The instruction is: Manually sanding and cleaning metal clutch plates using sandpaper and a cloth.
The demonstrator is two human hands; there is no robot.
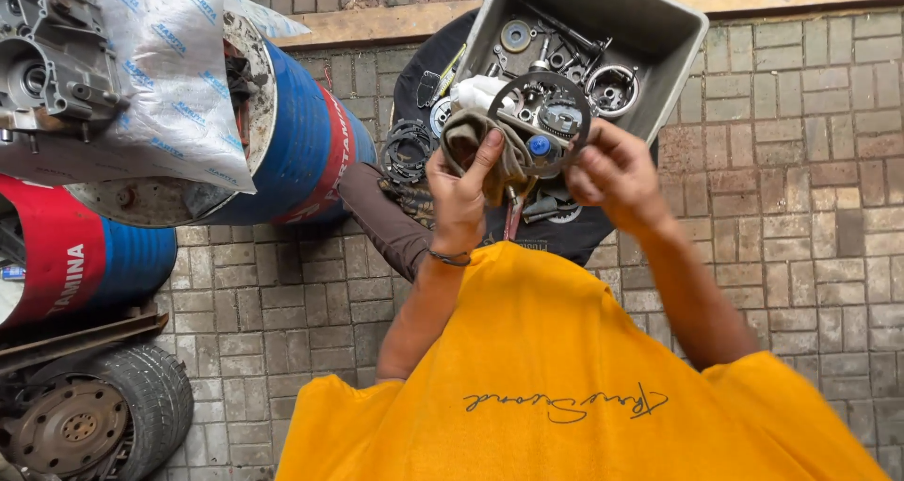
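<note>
I hold a thin dark metal ring plate up in front of me over a grey tub. My left hand grips a brownish rag and presses it on the ring's left side. My right hand pinches the ring's lower right edge. Through the ring's hole I see small engine parts lying in the tub. My yellow shirt fills the lower part of the view.
The grey plastic tub holds several metal parts. Under it lies a black cloth with a stack of rings on brick paving. Blue and red drums stand left, one bearing an engine casing on a white sack. A wheel lies bottom left.
</note>
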